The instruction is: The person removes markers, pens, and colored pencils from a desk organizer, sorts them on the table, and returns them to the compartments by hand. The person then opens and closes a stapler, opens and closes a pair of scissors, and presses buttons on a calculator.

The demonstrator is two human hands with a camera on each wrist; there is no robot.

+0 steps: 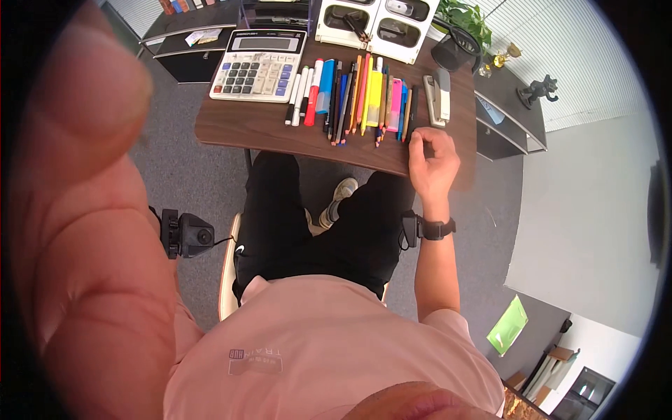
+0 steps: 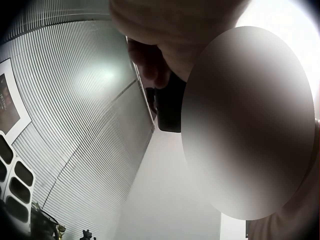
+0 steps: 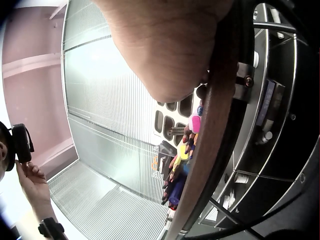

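Observation:
My left hand (image 1: 105, 231) looms large and blurred at the left of the head view. In the right wrist view the raised left hand (image 3: 36, 187) touches the underside of a black device (image 3: 21, 142) worn on the head; the left wrist view shows its fingers (image 2: 150, 65) beside that device (image 2: 170, 107). My right hand (image 1: 434, 161) rests at the desk's front edge, fingers loosely curled, holding nothing visible. Just left of it lies a row of pens, pencils and markers (image 1: 369, 98); a stapler (image 1: 437, 98) sits above it.
A white calculator (image 1: 257, 66) lies on the left of the brown desk (image 1: 231, 126). Behind the pens stand a white organizer (image 1: 381, 31) and a black mesh cup (image 1: 453, 52). Dark shelves (image 1: 514, 119) flank the desk, with a figurine (image 1: 539, 89) at right.

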